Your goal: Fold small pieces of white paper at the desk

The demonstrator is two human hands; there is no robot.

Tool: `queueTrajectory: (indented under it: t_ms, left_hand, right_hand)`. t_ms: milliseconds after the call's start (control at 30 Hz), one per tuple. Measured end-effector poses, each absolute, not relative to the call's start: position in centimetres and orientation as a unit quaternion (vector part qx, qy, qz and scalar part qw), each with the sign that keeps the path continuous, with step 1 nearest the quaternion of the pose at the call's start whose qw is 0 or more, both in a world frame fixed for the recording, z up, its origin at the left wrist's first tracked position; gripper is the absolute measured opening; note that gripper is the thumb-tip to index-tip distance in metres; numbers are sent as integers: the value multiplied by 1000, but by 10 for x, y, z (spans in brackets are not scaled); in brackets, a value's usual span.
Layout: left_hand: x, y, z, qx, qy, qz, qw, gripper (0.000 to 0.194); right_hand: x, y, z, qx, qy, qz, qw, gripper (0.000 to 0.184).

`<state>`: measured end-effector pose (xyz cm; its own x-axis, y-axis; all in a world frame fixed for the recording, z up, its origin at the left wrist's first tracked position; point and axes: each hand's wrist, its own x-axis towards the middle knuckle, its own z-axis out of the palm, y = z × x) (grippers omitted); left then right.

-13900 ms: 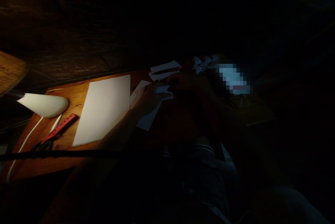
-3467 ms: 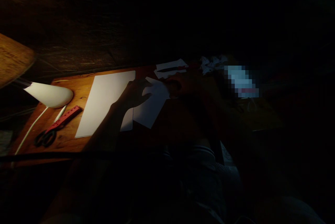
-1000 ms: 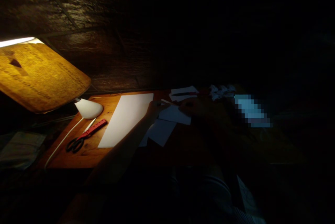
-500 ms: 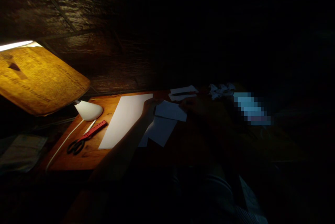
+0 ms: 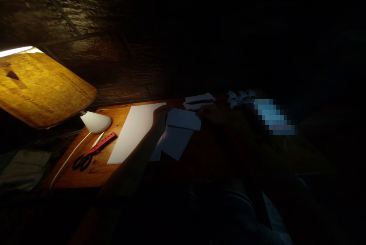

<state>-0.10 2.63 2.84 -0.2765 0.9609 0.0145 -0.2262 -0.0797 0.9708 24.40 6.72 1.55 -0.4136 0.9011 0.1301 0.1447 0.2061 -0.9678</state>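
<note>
- I have the desk (image 5: 68, 176) before me: orange wood, lit at its left end and sinking into near-black toward the right edge.
- A brown tiled wall (image 5: 85, 42) rises behind the far edge.
- By the far left corner I see the lamp (image 5: 95, 122), its yellow lettered shade glowing; a white cord (image 5: 67, 157) trails from its base past the left edge.
- The sheet (image 5: 184, 118), white, is at the middle of the desk, between my two hands.
- My left hand (image 5: 160, 114) has its fingers bent closed on the sheet's far left corner.
- My right hand (image 5: 208, 112) is at the sheet's far right corner, fingers curled; in this dark I cannot tell whether they grip it or only touch.
- Lower paper (image 5: 178, 145) shows on the near side of the sheet, partly covered by it.
- To the left, a white stack (image 5: 135, 130) reaches from the far edge toward the near one; my left forearm blocks part of it.
- Toward the left edge are scissors (image 5: 99, 146), black-handled with a red part, beside a white stick (image 5: 97, 140).
- Along the far edge, a dark blade (image 5: 197, 102) lies over scraps (image 5: 198, 97); crumpled paper (image 5: 241, 98) sits farther right.
- Near the right end, a pale blue patch (image 5: 273, 117) is too blocky to identify.
</note>
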Motion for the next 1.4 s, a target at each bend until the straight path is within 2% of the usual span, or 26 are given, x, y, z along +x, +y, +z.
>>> queueTrajectory:
  t_ms: [100,267,400,533,700,833,1067,1167,1267,1333,1400]
  left_hand:
    - [0,29,25,372,487,635,471,45]
    - [5,33,21,352,420,629,552,60]
    - [8,31,20,376,426,624,536,63]
    - [9,31,18,381,401,619,557,74]
    - [9,31,12,411,488,629,445,49]
    - [9,29,14,410,471,621,474,43]
    - [8,27,14,455,469,558,512,39]
    - [3,31,9,520,500,530,446,41]
    - [-6,34,7,592,552,530,254,49]
    - [-11,34,9,660,553,492,129,45]
    - [-14,32,10,747,514,415,76,38]
  right_hand:
    - [244,67,18,-397,-671,482,400,25]
    - [243,66,19,-403,-627,479,464,30]
    - [241,67,16,-393,-623,497,458,32]
    - [240,66,18,-396,-627,485,464,31]
    - [238,62,22,-396,-641,512,413,34]
    - [238,59,21,-373,-647,536,394,31]
    - [242,60,18,-344,-699,519,351,9]
    - [239,63,13,-352,-719,477,363,16]
    - [238,65,7,-368,-721,444,385,19]
    - [238,66,4,-377,-725,424,390,19]
    - [239,67,2,-380,-739,401,384,17]
